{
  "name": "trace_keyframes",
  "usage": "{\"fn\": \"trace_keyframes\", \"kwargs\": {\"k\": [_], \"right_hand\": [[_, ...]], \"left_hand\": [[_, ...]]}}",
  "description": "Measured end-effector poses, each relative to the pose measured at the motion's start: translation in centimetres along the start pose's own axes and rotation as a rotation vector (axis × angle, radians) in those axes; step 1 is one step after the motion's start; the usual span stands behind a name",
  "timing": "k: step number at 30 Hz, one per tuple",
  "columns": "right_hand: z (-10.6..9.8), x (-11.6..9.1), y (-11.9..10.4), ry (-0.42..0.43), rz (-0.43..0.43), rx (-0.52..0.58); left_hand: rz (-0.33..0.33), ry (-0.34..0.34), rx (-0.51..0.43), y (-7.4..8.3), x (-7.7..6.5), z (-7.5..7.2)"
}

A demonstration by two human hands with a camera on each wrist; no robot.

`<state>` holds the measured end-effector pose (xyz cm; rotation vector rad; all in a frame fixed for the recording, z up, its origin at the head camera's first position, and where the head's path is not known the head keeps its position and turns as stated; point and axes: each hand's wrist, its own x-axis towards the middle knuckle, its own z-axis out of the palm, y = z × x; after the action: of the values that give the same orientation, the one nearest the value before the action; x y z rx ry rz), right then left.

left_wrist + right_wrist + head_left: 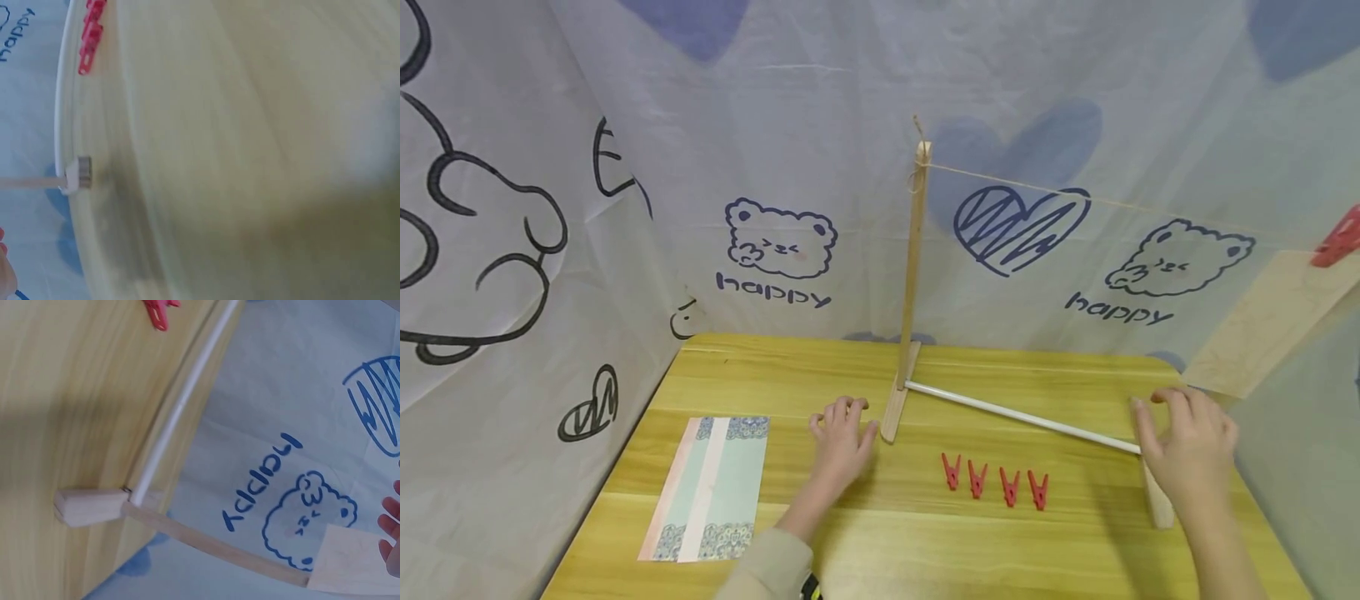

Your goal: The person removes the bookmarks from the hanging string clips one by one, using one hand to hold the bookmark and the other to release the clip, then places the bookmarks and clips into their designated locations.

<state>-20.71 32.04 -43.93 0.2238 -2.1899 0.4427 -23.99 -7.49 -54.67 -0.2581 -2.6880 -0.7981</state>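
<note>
My left hand (842, 442) hovers over the table beside the left foot (893, 417) of a wooden drying-line stand, fingers loosely bent and holding nothing. My right hand (1195, 450) overlaps the stand's right foot (1159, 498) in the head view, fingers relaxed, with nothing in its grasp. A thin string (1000, 178) runs right from the top of the left post (914, 258). From the line hangs a pale rectangular card (1262, 325), with a red clothespin (1339, 237) at its top. Several red clothespins (977, 479) lie in a row between my hands.
Patterned paper strips or cards in pale green and pink (730, 475) lie at the table's left. A white rod (1022, 416) joins the stand's feet. Printed white cloth (850, 100) hangs behind the wooden table (910, 550). Something black and yellow (810, 587) shows by my left sleeve.
</note>
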Motion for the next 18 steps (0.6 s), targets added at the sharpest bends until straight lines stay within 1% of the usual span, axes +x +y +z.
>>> {"fn": "trace_keyframes", "kwargs": {"k": [3, 6, 8, 10, 15, 18], "right_hand": [[-0.5, 0.5, 0.2, 0.006, -0.011, -0.011], [-1.2, 1.0, 0.4, -0.012, -0.01, -0.032], [-1.6, 1.4, 0.5, -0.026, -0.012, -0.045], [-1.9, 1.8, 0.6, -0.018, -0.024, -0.058], [-2.5, 2.8, 0.9, 0.036, -0.07, -0.079], [-2.9, 3.4, 1.1, 0.034, -0.065, -0.082]], "left_hand": [[0.029, -0.017, -0.018, 1.2, 0.8, 0.3], [0.055, -0.033, -0.026, 2.4, 1.5, 0.6], [0.075, -0.028, -0.038, 3.3, 2.0, 0.7], [0.088, -0.029, -0.051, 4.1, 2.4, 0.9], [0.135, -0.046, -0.074, 5.9, 3.4, 1.5], [0.166, -0.056, -0.066, 6.9, 4.1, 1.8]]}}
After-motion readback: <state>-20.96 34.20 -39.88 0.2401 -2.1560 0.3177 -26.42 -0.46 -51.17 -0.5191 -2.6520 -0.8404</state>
